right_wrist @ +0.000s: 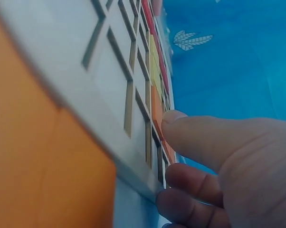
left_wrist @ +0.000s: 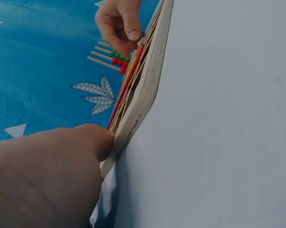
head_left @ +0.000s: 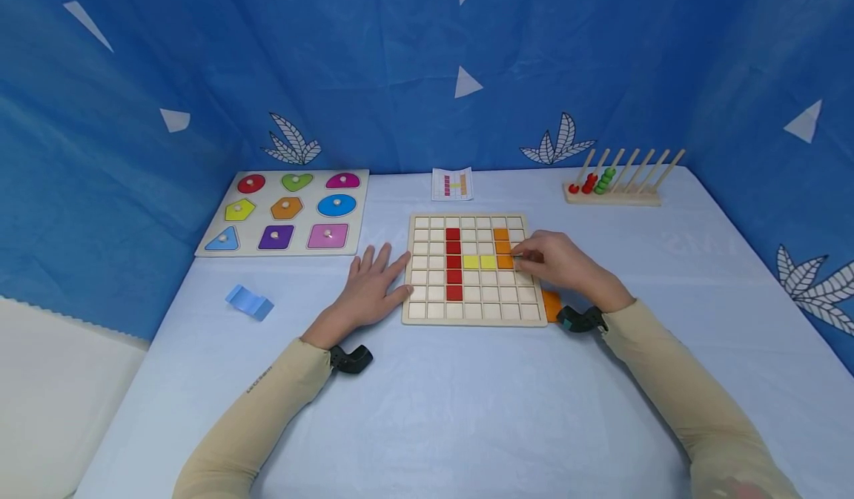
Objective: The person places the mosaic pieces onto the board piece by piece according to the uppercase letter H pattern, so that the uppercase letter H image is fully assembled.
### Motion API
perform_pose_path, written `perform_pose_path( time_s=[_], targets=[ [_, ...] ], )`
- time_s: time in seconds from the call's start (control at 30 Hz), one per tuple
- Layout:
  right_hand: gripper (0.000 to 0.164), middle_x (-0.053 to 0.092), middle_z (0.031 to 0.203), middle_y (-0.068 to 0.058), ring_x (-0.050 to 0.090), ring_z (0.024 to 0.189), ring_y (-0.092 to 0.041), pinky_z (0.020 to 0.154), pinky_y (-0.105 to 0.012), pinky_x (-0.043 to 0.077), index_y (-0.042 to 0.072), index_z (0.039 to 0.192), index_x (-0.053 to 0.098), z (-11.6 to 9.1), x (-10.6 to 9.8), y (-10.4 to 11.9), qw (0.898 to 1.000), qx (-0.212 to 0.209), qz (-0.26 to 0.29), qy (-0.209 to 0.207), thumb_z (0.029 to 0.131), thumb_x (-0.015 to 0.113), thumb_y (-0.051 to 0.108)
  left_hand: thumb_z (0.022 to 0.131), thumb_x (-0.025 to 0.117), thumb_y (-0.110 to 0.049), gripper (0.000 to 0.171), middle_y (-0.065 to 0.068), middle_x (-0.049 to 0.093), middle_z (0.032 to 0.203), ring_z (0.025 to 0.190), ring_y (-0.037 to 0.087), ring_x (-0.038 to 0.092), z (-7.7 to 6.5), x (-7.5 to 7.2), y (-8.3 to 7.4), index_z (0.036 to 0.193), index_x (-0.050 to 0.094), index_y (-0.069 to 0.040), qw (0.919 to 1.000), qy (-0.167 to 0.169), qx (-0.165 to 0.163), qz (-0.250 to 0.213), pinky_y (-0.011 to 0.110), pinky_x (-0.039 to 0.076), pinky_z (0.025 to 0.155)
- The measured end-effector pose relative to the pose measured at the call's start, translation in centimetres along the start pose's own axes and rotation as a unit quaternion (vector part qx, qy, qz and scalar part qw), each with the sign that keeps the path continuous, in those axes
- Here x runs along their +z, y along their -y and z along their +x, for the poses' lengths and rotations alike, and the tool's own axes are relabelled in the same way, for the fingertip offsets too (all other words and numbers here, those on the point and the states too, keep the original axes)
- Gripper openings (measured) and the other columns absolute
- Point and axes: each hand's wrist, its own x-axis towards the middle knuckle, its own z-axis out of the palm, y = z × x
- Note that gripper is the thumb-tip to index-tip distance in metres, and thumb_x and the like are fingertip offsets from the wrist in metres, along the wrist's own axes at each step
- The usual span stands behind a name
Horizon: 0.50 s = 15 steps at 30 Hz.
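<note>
A wooden grid board (head_left: 474,313) lies on the table with a column of red tiles (head_left: 454,262), two yellow tiles (head_left: 479,262) and a short column of orange tiles (head_left: 503,240). My right hand (head_left: 559,265) is over the board's right side, thumb and fingers curled at the lowest orange tile (right_wrist: 156,110). Its thumb tip meets that tile in the right wrist view, while the index fingertip is hidden there. Fingers spread, my left hand (head_left: 370,291) lies flat at the board's left edge, its thumb (left_wrist: 98,140) touching the wooden side.
An orange piece (head_left: 551,306) sticks out at the board's lower right. A shape puzzle (head_left: 260,226) and a blue piece (head_left: 250,302) lie left. A small pattern card (head_left: 451,184) is behind the board, and a peg stand with beads (head_left: 614,196) stands back right.
</note>
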Motion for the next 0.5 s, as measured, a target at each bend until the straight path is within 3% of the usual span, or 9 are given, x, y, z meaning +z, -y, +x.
perform_pose_path(
  time_s=[0.5],
  targets=[
    [0.031,0.068,0.09,-0.008,0.054,0.074,-0.015,0.066,-0.025,0.049,0.001,0.115,0.076,-3.5,-1.0,-0.8,1.0,0.022,-0.014,-0.004,0.088,0.08,0.017,0.101,0.052,-0.044,0.069,0.023,0.015,0.17,0.157,0.051,0.002,0.0,0.2,0.0,0.161,0.032,-0.016,1.0,-0.002,0.002,0.0,0.071,0.005,0.122]
  ],
)
